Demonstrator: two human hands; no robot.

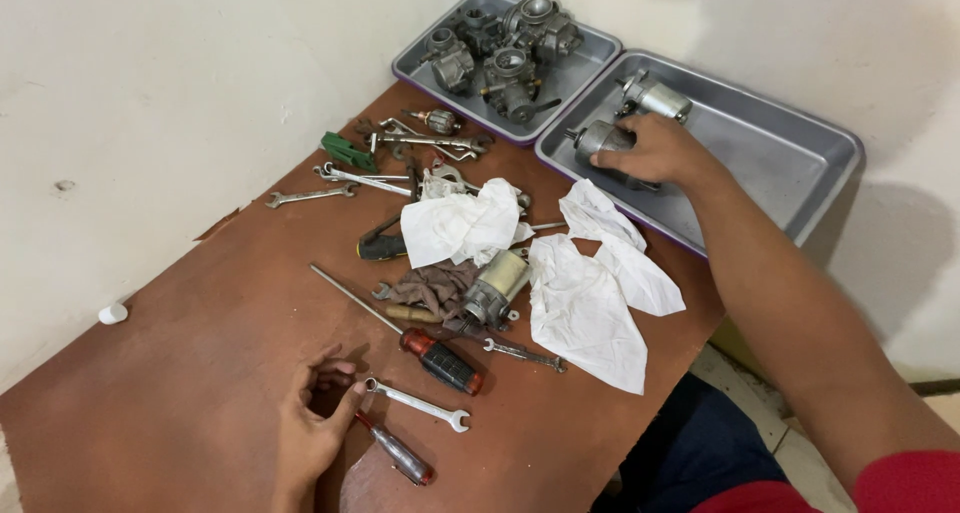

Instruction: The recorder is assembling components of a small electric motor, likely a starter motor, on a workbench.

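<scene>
My right hand (655, 151) reaches into the right grey metal tray (790, 163) and grips a grey cylindrical motor (598, 139) at the tray's near left corner. A second similar motor (655, 98) lies just behind it. My left hand (312, 428) rests on the brown table (180, 373) near its front edge, fingers curled and holding nothing. Next to that hand lie a small wrench (420, 404) and a small red-handled screwdriver (398, 453). Beyond them lies a long screwdriver (440, 361) with a red and black handle.
A left grey tray (590, 48) at the back holds several carburettors (505, 48). Wrenches (345, 180), a green tool (348, 151), white cloths (590, 293), a brown rag (430, 288) and another motor (495, 285) litter the table's middle. White walls close the left and back.
</scene>
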